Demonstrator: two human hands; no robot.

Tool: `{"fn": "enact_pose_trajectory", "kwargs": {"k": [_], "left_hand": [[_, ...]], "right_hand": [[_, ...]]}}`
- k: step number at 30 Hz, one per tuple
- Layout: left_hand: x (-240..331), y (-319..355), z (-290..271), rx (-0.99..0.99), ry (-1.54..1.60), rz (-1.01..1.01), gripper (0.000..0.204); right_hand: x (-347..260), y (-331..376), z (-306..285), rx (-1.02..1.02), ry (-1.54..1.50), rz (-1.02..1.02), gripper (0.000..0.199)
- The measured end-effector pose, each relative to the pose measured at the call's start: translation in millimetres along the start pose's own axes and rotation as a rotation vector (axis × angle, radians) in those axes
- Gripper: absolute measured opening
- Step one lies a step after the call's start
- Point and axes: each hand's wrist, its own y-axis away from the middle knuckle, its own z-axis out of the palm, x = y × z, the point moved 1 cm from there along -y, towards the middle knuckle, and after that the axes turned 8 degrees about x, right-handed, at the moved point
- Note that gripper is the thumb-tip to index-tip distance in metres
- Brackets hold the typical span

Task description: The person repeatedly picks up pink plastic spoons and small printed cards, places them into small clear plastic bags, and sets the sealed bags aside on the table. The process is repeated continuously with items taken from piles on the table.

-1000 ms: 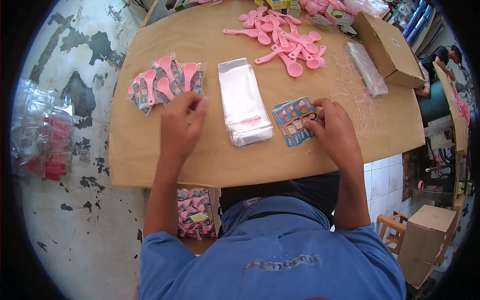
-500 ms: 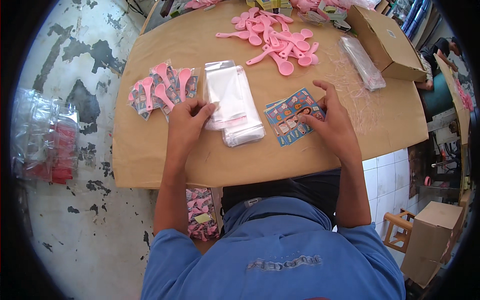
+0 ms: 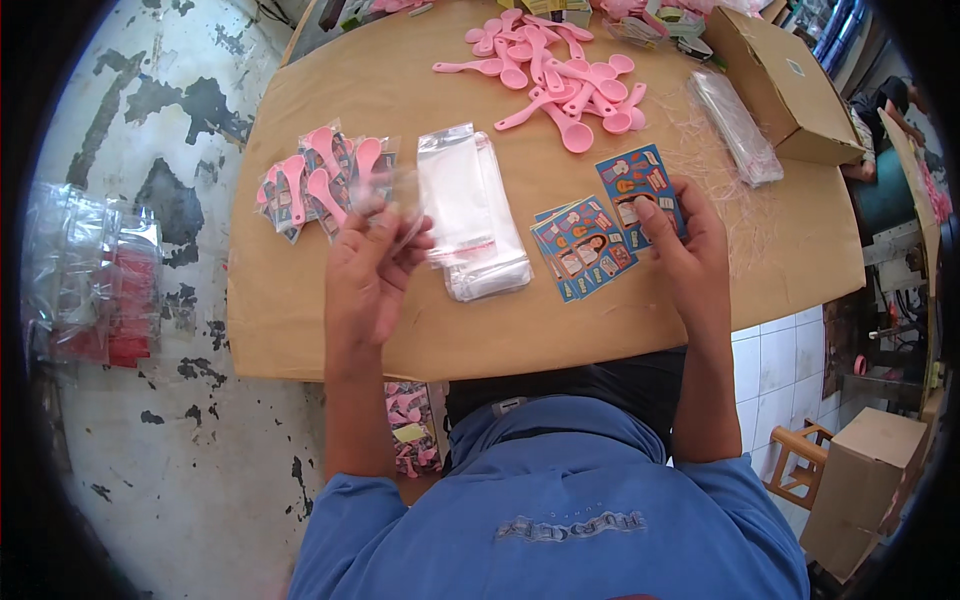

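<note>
My left hand (image 3: 368, 262) pinches a small clear plastic bag (image 3: 402, 192), blurred by motion, just left of a stack of flat clear bags (image 3: 460, 190). Between the thumb and fingers of my right hand (image 3: 697, 248) is a blue printed card (image 3: 636, 172), raised off the table. Similar cards lie in a fanned stack (image 3: 586, 258) to the left of that hand. At the left, several bagged pink spoons with cards (image 3: 318, 185) overlap in a heap. Loose pink measuring spoons (image 3: 560, 85) are piled toward the far side.
Brown paper covers the table (image 3: 480, 340). A bundle of clear bags (image 3: 738, 125) and a cardboard box (image 3: 785, 85) sit at the far right, near thin pink shreds. Below the table's front edge is a container of bagged spoons (image 3: 410, 425). Another person (image 3: 885, 110) is at the right.
My right hand has lifted one card off the stack and moved right. My left hand has taken a clear bag from the bag stack and drawn it slightly left.
</note>
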Motion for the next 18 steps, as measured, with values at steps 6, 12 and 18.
{"fn": "enact_pose_trajectory", "kwargs": {"k": [6,12,18], "left_hand": [[-24,15,38,-0.015,0.19,-0.04,0.038],[-38,28,70,-0.016,0.238,-0.056,0.035],[-43,34,82,-0.031,0.282,-0.057,0.034]], "right_hand": [[-7,27,18,-0.293,-0.076,0.126,0.026],[-8,37,30,-0.375,-0.171,0.191,0.028],[-5,40,38,-0.302,-0.221,0.182,0.028]]}}
